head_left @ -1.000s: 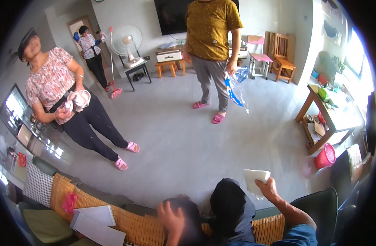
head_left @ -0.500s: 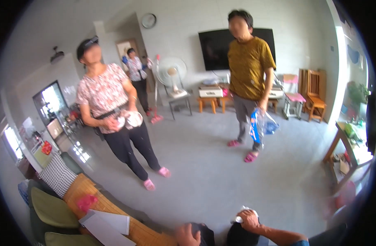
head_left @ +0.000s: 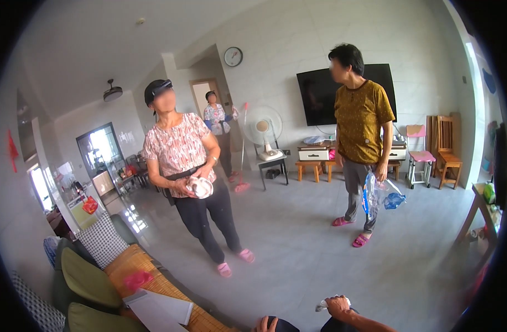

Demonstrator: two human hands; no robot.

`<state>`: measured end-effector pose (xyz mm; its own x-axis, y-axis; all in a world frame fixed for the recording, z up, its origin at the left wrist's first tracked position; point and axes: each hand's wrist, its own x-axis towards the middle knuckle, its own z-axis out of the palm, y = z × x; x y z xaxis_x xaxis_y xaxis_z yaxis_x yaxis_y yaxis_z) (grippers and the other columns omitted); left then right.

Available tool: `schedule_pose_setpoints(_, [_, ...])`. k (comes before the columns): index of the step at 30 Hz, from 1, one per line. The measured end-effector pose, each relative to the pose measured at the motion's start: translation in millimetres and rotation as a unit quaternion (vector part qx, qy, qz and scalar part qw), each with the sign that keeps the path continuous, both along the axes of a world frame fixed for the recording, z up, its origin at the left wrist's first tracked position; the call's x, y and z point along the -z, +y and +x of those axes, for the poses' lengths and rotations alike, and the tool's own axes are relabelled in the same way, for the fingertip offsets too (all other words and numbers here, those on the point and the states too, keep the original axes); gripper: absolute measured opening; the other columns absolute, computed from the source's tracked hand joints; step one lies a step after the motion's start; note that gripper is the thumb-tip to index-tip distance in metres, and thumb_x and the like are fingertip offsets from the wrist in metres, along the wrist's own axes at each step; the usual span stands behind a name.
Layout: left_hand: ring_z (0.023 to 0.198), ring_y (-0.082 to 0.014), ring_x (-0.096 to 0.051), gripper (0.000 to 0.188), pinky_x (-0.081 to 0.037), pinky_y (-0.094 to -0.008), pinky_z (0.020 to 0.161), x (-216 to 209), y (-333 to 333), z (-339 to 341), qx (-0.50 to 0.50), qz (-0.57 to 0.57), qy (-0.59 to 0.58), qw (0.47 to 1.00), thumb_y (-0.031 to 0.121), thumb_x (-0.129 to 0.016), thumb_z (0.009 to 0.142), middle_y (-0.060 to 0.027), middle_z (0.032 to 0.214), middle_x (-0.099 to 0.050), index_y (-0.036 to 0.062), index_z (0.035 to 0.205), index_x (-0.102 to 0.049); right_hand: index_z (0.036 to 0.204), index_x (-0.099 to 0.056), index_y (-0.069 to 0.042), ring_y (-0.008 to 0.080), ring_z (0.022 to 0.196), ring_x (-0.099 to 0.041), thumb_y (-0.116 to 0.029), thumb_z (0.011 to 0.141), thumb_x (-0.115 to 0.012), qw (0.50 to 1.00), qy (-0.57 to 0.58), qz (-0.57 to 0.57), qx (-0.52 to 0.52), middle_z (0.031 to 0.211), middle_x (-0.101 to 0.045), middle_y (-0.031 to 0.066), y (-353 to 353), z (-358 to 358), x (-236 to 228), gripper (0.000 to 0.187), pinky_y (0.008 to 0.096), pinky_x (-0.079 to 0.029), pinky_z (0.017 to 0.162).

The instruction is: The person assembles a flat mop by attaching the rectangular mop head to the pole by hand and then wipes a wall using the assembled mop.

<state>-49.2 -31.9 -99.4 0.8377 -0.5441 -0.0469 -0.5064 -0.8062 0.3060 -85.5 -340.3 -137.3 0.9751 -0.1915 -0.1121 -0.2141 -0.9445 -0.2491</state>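
Note:
My right hand (head_left: 338, 306), near the lower edge, is closed on a crumpled white bundle (head_left: 321, 305), perhaps cloth; most of it is hidden under my fingers. It rests over my dark-clothed right knee (head_left: 333, 325). My left hand (head_left: 265, 324) lies with its fingers apart on my left knee (head_left: 286, 326), partly cut off by the frame, with nothing visible in it. Facing me at left, a person in a pink patterned top holds a white cloth bundle (head_left: 200, 187) in both hands. Another, in a mustard shirt (head_left: 364, 122), carries clear and blue plastic packaging (head_left: 369, 193).
A bench with a woven mat (head_left: 133, 255) at left bears a grey-white panel (head_left: 154, 310), pink plastic (head_left: 137, 280) and green cushions (head_left: 87, 276). A third person (head_left: 217, 119) stands behind near a pink mop (head_left: 242, 185) and fan (head_left: 263, 127). A side table (head_left: 474, 205) stands right.
My view has tilted upward, so the room and my hands sit lower in it. The mustard-shirted person has turned their head to the left. My right hand still grips the white bundle.

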Motion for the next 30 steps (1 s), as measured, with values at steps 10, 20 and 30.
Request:
schedule_pose_setpoints(10, [0.142, -0.0438, -0.032, 0.073, -0.031, -0.0583, 0.113, 13, -5, -13, -0.02, -0.096, -0.106, 0.989, 0.039, -0.071, 0.085, -0.0187, 0.154, -0.034, 0.0112, 0.147, -0.042, 0.097, -0.07, -0.008, 0.0373, 0.088, -0.07, -0.017, 0.088, -0.059, 0.994, -0.019, 0.076, 0.074, 0.093, -0.073, 0.0175, 0, -6, 6, 0.017, 0.0481, -0.055, 0.075])
schedule_pose_setpoints(20, [0.14, -0.0411, -0.035, 0.068, -0.029, -0.06, 0.112, 22, -6, -17, -0.023, -0.136, -0.139, 0.981, 0.035, -0.073, 0.083, -0.0176, 0.153, -0.036, 0.0127, 0.143, -0.048, 0.096, -0.071, -0.008, 0.038, 0.087, -0.071, -0.013, 0.088, -0.057, 0.995, 0.0, 0.061, 0.074, 0.092, -0.072, 0.0191, -3, -10, 17, 0.017, 0.0496, -0.056, 0.076])
schedule_pose_setpoints(30, [0.14, -0.0414, -0.033, 0.071, -0.028, -0.0612, 0.111, 17, -7, -23, -0.038, -0.127, -0.111, 0.985, 0.034, -0.074, 0.082, -0.0175, 0.154, -0.034, 0.0149, 0.144, -0.046, 0.1, -0.073, -0.007, 0.0362, 0.095, -0.07, -0.022, 0.084, -0.068, 0.994, 0.073, 0.062, 0.055, 0.1, -0.073, 0.0165, -4, -8, 16, 0.023, 0.0471, -0.056, 0.082])
